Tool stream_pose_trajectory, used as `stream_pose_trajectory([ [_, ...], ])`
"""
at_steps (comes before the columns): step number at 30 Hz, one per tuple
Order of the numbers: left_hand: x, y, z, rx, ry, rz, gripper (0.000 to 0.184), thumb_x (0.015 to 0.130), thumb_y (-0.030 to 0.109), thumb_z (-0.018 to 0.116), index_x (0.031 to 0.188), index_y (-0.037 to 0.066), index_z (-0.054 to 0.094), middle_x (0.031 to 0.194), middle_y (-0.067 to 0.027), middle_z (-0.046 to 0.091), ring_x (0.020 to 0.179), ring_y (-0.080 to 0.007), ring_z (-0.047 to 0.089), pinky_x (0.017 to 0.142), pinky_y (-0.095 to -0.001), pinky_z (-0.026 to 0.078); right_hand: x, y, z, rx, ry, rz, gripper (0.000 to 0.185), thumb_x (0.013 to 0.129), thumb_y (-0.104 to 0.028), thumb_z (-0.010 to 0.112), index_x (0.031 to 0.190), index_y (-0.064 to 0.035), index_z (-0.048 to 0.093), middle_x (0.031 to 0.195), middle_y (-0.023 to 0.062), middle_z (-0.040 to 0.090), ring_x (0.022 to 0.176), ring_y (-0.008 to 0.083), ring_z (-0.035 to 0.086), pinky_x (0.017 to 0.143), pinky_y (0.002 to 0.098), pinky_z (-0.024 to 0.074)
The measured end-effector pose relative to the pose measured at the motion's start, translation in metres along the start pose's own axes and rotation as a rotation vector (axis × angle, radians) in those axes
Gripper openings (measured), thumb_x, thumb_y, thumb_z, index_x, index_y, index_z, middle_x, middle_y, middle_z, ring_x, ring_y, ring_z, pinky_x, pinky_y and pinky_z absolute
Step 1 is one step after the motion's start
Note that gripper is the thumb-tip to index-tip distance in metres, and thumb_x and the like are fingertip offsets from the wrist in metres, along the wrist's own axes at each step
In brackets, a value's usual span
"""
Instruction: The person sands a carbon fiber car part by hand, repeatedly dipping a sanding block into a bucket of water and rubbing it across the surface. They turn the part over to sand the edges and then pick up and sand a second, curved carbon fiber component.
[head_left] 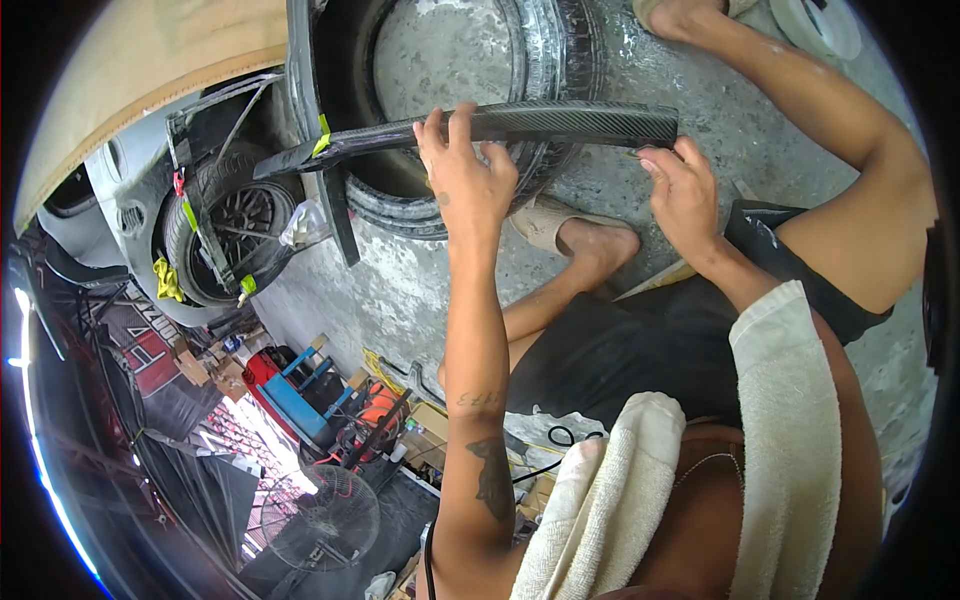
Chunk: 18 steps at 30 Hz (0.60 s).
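A long, dark carbon-weave strip (570,122) lies across a black tire (395,208) and a dark frame bar (338,215). My left hand (466,180) grips the strip near its middle, fingers over the far edge and thumb on the near side. Yellow-green tape (322,136) is wrapped round the strip towards its left end. At the strip's right end, my right hand (685,195) has its thumb and index finger pinched together by the lower corner. A tiny yellowish bit shows at those fingertips, too small to name.
My bare legs and sandals (545,222) are around the tire on the grey concrete floor (370,290). To the left stands a car body with a wheel (225,225). A fan (325,520), a blue-and-red machine (295,400) and boxes are at lower left. A white container (828,28) is at upper right.
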<state>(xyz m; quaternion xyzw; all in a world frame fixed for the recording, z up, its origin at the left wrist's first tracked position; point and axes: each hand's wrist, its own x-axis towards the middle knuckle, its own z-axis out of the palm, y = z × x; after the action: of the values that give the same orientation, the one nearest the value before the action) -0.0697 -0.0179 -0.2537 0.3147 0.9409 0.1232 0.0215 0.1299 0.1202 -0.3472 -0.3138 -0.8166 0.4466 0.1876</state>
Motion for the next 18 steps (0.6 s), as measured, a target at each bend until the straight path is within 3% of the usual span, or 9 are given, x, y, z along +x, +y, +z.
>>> stream_pose_trajectory([
  [7,0.0014,0.0013,-0.001,-0.013,-0.01,-0.013,0.048,0.082,0.003,0.06,0.13,0.008,0.06,0.142,-0.0338,0.047,0.139,-0.0592,0.036,0.116,-0.0595,0.034,-0.0003,0.0007,0.0007,-0.009,0.005,-0.005,0.015,0.086,-0.005,0.071,0.1,-0.0077,0.074,0.093,0.0124,0.059,0.087,0.0354,0.06,0.081,0.0458,0.0484],
  [18,0.004,0.0053,-0.0046,-0.04,0.021,0.017,0.055,0.078,0.0,0.059,0.132,-0.003,0.051,0.129,-0.0287,0.055,0.129,-0.051,0.047,0.121,-0.0571,0.029,-0.0019,0.0037,0.0007,-0.031,0.018,-0.05,0.016,0.085,-0.004,0.072,0.1,-0.0078,0.076,0.093,0.0117,0.061,0.089,0.0342,0.061,0.083,0.0447,0.0482],
])
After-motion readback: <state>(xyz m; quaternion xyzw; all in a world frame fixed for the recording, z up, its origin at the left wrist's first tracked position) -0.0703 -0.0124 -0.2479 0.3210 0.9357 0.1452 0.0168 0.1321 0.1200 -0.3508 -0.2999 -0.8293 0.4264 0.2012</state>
